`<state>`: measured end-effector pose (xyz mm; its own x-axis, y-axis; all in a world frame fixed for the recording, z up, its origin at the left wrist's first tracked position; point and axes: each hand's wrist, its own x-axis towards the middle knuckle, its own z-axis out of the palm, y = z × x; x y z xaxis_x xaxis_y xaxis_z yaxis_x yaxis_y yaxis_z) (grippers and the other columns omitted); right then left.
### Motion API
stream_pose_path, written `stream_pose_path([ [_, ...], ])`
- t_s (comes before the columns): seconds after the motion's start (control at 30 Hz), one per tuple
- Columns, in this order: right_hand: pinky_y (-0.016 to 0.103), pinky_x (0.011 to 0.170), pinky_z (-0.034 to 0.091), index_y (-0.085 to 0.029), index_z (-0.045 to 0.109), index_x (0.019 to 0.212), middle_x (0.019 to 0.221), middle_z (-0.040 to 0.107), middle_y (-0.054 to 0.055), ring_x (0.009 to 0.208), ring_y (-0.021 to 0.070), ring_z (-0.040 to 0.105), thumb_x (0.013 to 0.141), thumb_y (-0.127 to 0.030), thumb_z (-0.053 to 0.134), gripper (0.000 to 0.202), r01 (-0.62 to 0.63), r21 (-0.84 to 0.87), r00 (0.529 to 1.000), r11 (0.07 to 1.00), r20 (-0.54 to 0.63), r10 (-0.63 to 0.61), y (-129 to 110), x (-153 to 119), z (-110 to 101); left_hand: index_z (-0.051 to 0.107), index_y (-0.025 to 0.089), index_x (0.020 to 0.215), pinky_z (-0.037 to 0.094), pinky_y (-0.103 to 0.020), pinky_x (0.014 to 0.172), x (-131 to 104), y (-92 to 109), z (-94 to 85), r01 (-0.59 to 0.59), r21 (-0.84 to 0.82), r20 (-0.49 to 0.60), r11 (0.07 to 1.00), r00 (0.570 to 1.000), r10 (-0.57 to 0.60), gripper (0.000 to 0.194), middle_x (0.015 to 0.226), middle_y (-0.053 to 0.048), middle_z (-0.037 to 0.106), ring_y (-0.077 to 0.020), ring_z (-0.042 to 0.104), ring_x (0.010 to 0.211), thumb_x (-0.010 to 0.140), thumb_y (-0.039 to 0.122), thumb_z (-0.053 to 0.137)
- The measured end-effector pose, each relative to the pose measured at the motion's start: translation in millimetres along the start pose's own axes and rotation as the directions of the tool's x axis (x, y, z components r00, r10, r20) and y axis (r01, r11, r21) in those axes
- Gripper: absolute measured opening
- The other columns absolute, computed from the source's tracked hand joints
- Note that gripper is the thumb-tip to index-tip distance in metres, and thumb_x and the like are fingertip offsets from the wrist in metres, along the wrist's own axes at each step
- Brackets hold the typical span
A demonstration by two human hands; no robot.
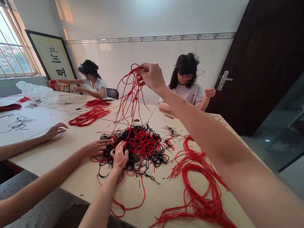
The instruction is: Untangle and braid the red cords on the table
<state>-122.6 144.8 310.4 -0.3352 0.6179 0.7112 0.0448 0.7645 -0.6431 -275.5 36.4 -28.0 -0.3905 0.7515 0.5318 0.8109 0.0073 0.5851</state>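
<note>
My right hand [150,77] is raised above the table, its fingers pinched on a loose bunch of red cords [131,90]. Looping strands dangle from it, some running down to a tangled pile of black and red cords [144,141]. On the pile's left side lies my left hand [120,157], fingers apart and slightly bent, pressing on the strands. Whether a strand passes between those fingers is hard to see. A neighbour's hand [96,148] touches the same pile just left of mine.
Sorted red cords [199,183] lie at the table's right edge. Another red bundle [89,114] sits farther back. The neighbour's other hand [54,131] rests on the table [44,155]. Two people sit across, and a clear plastic bag [37,92] stands at back left.
</note>
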Motion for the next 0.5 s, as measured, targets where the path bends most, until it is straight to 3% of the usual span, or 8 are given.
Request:
stream_pose_path([
  [0.13, 0.022, 0.053, 0.054, -0.012, 0.061, 0.085, 0.073, 0.058, 0.001, 0.056, 0.0087, 0.06, 0.086, -0.016, 0.05, 0.011, -0.018, -0.005, 0.999, 1.0, 0.032, 0.018, -10, -14, -9, 0.038, 0.016, 0.13, 0.022, -0.043, 0.105, 4, 29, -25.5, -0.004, -0.122, -0.117, 0.992, 0.993, -0.011, 0.05, 0.137, -0.012, 0.044, -0.0237, 0.036, 0.129, 0.081, 0.017, 0.038],
  [0.23, 0.024, 0.054, 0.055, -0.012, 0.061, 0.086, 0.073, 0.058, 0.002, 0.058, 0.0095, 0.06, 0.085, -0.018, 0.052, 0.011, -0.025, -0.011, 0.999, 1.0, 0.044, 0.025, -9, -23, -8, 0.034, 0.016, 0.133, 0.023, -0.039, 0.106, 11, 64, -29.3, -0.021, -0.207, -0.138, 0.978, 0.99, -0.008, 0.056, 0.137, -0.012, 0.042, -0.0246, 0.036, 0.128, 0.081, 0.031, 0.049],
  [0.3, 0.023, 0.054, 0.055, -0.012, 0.061, 0.086, 0.074, 0.058, 0.002, 0.058, 0.0095, 0.059, 0.085, -0.021, 0.052, 0.013, -0.022, 0.005, 0.998, 1.0, 0.051, 0.022, -9, -27, -5, 0.034, 0.017, 0.132, 0.027, -0.041, 0.104, 18, 85, -21.3, 0.0, -0.263, -0.089, 0.965, 0.996, -0.024, 0.064, 0.132, -0.012, 0.047, -0.0262, 0.043, 0.122, 0.077, 0.038, 0.059],
  [0.37, 0.023, 0.052, 0.055, -0.012, 0.061, 0.087, 0.074, 0.058, 0.002, 0.057, 0.0091, 0.059, 0.086, -0.021, 0.05, 0.013, -0.022, 0.033, 0.998, 0.999, 0.063, 0.02, -11, -29, -3, 0.044, 0.017, 0.125, 0.036, -0.041, 0.097, 22, 97, -8.5, 0.042, -0.327, 0.014, 0.944, 0.999, -0.04, 0.054, 0.117, -0.01, 0.057, -0.0247, 0.054, 0.107, 0.078, 0.038, 0.062],
  [0.5, 0.022, 0.054, 0.054, -0.013, 0.06, 0.087, 0.073, 0.057, 0.0, 0.059, 0.0094, 0.06, 0.085, -0.02, 0.05, 0.012, 0.024, 0.02, 1.0, 1.0, 0.009, -0.024, -14, -26, -18, 0.056, 0.014, 0.109, 0.05, -0.038, 0.078, 16, 93, 12.7, 0.152, -0.445, 0.237, 0.883, 0.97, -0.048, 0.03, 0.105, -0.008, 0.06, -0.0185, 0.059, 0.088, 0.088, 0.035, 0.052],
])
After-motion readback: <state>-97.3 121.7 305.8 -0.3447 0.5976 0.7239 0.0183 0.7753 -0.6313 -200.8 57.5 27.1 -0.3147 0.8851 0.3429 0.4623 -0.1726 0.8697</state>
